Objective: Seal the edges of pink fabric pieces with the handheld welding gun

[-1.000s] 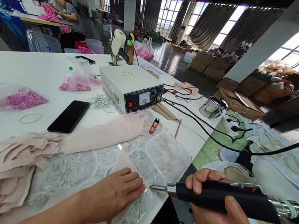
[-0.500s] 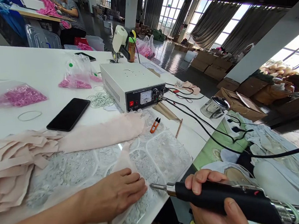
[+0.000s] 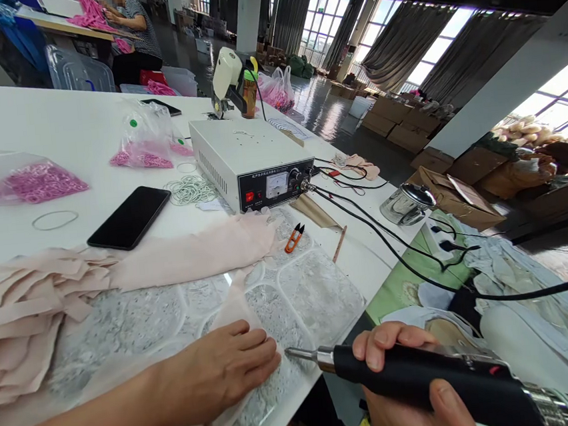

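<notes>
My right hand (image 3: 404,369) is wrapped round a handheld ultrasonic welder (image 3: 460,377) with a black grip and a narrow metal tip. The tip points left and ends just beside the fingertips of my left hand (image 3: 233,362). Those fingers are bent and pressed together on a thin, sheer beige fabric piece (image 3: 235,305), pinning it to the grey stone-patterned board (image 3: 321,283). Part of the fabric lies hidden under my left hand and forearm. Behind it lies another beige strip (image 3: 197,251), and a heap of beige fabric pieces (image 3: 17,319) rests at the left.
A white power box (image 3: 253,156) stands behind the board, its black cables (image 3: 387,243) running right. Orange thread snips (image 3: 294,238), a phone (image 3: 130,218), green elastic bands (image 3: 190,190) and bags of pink rings (image 3: 34,180) lie about. A person (image 3: 139,36) sits at another table.
</notes>
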The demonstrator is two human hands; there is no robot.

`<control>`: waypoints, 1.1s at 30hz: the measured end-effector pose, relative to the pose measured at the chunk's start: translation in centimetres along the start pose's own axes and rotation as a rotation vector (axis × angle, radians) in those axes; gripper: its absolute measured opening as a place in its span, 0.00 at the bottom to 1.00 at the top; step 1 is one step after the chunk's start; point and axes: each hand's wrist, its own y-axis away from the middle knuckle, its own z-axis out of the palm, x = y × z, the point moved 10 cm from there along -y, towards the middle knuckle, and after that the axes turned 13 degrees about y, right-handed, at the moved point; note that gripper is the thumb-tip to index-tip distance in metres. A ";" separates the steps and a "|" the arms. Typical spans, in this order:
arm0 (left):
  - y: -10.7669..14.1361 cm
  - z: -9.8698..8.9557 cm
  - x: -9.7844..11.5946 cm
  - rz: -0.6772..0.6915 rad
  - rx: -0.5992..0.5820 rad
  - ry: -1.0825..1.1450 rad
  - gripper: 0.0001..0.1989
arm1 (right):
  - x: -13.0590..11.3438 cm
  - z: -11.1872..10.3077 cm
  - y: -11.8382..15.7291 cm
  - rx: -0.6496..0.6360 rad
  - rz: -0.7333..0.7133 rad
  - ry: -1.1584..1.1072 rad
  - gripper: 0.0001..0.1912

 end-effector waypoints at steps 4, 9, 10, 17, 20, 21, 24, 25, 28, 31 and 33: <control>-0.2 -0.2 0.2 0.017 -0.008 -0.020 0.19 | -0.3 0.6 -0.1 -0.011 -0.001 -0.021 0.13; -0.1 -0.3 0.3 0.020 -0.004 -0.026 0.19 | -0.6 1.2 0.0 -0.029 -0.016 -0.033 0.13; -0.1 -0.2 0.2 0.020 -0.004 -0.026 0.19 | -0.6 1.2 0.0 -0.033 -0.020 -0.036 0.13; -0.1 -0.1 0.1 0.027 -0.003 -0.024 0.17 | -0.9 1.7 -0.1 -0.071 -0.046 -0.028 0.12; -0.1 0.0 0.0 0.021 -0.013 -0.016 0.18 | -1.0 1.9 -0.1 -0.097 -0.054 -0.015 0.11; -0.1 0.0 0.0 0.016 -0.017 -0.013 0.18 | -1.0 1.9 -0.1 -0.109 -0.052 -0.010 0.10; 0.0 0.1 -0.1 0.014 -0.016 -0.013 0.18 | -0.7 2.1 0.0 -0.144 -0.034 -0.003 0.09; 0.0 0.0 0.0 0.017 -0.007 -0.017 0.18 | -0.7 2.1 0.0 -0.150 -0.029 -0.006 0.10; 0.2 -0.1 0.0 0.024 0.012 -0.029 0.18 | -0.7 2.1 0.0 -0.147 -0.016 -0.020 0.10; 0.2 -0.1 -0.1 0.028 0.016 -0.028 0.18 | -1.1 2.0 0.0 -0.105 -0.011 -0.023 0.10; 0.2 -0.1 -0.1 0.025 0.017 -0.027 0.18 | -1.5 2.0 0.0 -0.087 -0.019 -0.026 0.10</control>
